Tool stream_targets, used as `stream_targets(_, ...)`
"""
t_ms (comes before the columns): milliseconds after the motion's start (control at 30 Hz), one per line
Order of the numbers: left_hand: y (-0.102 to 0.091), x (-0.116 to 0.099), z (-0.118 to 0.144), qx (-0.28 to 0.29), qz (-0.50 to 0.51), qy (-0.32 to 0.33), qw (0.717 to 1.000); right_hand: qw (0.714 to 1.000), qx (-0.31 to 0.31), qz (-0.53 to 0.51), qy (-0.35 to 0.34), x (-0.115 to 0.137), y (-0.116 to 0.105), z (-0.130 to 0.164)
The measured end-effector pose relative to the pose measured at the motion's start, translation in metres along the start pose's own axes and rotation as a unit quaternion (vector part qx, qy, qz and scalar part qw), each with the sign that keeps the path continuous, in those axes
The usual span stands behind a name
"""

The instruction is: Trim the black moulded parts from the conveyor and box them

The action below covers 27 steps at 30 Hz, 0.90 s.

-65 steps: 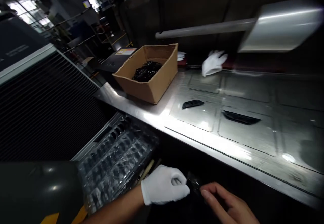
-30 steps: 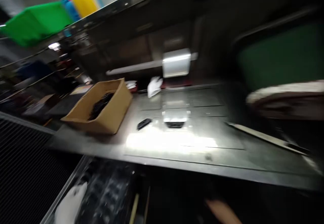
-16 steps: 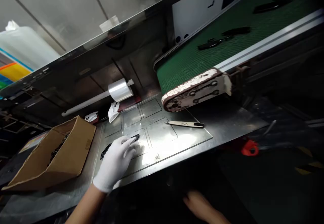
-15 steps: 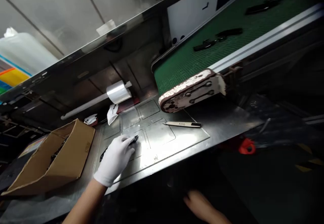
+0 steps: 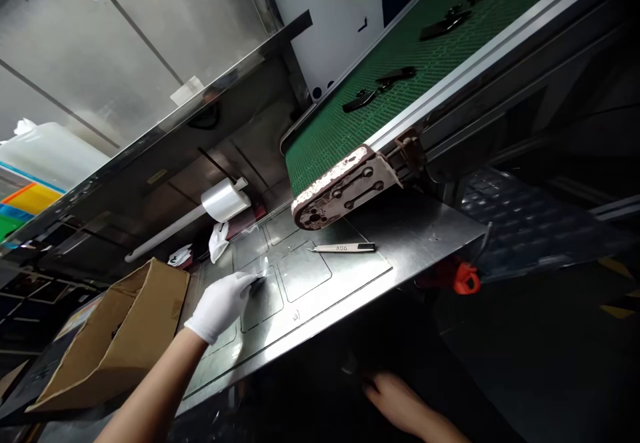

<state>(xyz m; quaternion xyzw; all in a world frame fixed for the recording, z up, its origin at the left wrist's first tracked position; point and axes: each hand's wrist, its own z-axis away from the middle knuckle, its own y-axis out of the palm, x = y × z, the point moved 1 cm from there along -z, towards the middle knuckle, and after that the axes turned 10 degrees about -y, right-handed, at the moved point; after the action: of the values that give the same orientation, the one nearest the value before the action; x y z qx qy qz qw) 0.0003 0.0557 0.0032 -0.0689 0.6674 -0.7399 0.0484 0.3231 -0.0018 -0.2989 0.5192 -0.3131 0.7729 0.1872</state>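
My left hand (image 5: pixel 220 305), in a white glove, is over the metal bench plate (image 5: pixel 305 283). Its fingertips pinch a small black part (image 5: pixel 257 284), mostly hidden by the fingers. My right hand (image 5: pixel 393 393) is bare and low in front of the bench edge. Its fingers are curled, with a dark patch beside them that I cannot make out. Tweezers (image 5: pixel 345 247) marked A06 lie on the plate, to the right of my left hand.
A cardboard box (image 5: pixel 145 336) stands at the left. A green conveyor belt (image 5: pixel 330 136) carries glossy black parts (image 5: pixel 360 101) at the upper right. Behind the plate, a roll of clear film (image 5: pixel 225 201) sits on a bar. A red-orange object (image 5: pixel 467 278) is below the bench's right side.
The view has shifted and turned. Less of the black part shows at my left fingers. The black parts on the belt sit nearer its near end. The tweezers still lie on the plate.
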Motion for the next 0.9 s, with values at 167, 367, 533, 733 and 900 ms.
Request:
stream_targets(167,-0.017,0.021,-0.026,-0.017,0.089,-0.074,0.993,1.0,0.011,0.008,-0.008,-0.002,0.002,0.002)
stream_targets(367,-0.024,0.022,-0.013,-0.148,0.1,-0.121,0.976,1.0,-0.006,0.018,-0.003,-0.006,0.004,0.005)
stream_targets(533,0.004,-0.006,0.004,-0.104,0.044,-0.015,0.994,0.999,0.004,0.037,-0.009,-0.007,0.007,0.002)
stream_targets(733,0.021,-0.009,-0.013,-0.087,-0.041,-0.008,0.995,0.996,0.019,0.08,-0.018,0.0,0.008,0.006)
stream_targets(900,0.018,-0.012,0.002,-0.109,-0.072,-0.013,0.991,0.996,0.005,0.091,-0.018,0.01,0.004,0.013)
